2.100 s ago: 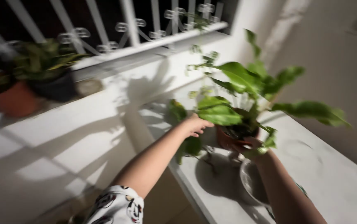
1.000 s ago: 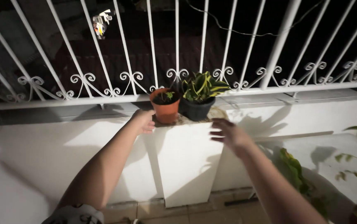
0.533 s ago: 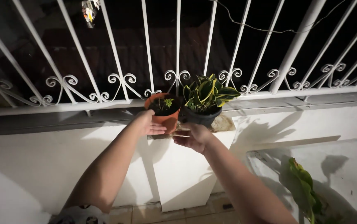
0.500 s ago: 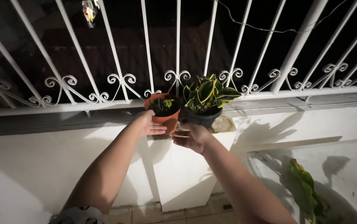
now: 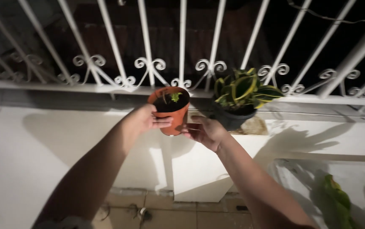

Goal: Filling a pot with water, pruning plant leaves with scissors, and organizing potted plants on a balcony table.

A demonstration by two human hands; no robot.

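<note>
A small orange pot (image 5: pixel 172 110) with dark soil and a tiny green sprout is held in the air between both hands, off the ledge. My left hand (image 5: pixel 145 119) grips its left side, fingers wrapped across the front. My right hand (image 5: pixel 203 131) cups its right side and bottom. Just to the right, a black pot (image 5: pixel 232 119) with a yellow-edged green plant (image 5: pixel 246 87) stands on the white pillar top (image 5: pixel 253 127).
A white metal railing (image 5: pixel 182 46) with scrollwork runs along the white wall ledge (image 5: pixel 42 89). Below is a white wall and tiled floor (image 5: pixel 182 212). A white slab (image 5: pixel 360 182) with a green leafy plant (image 5: pixel 337 199) lies at lower right.
Both hands left the leafy plant at the right, reached over to the orange pot, closed on it and lifted it off the pillar top toward me and to the left.
</note>
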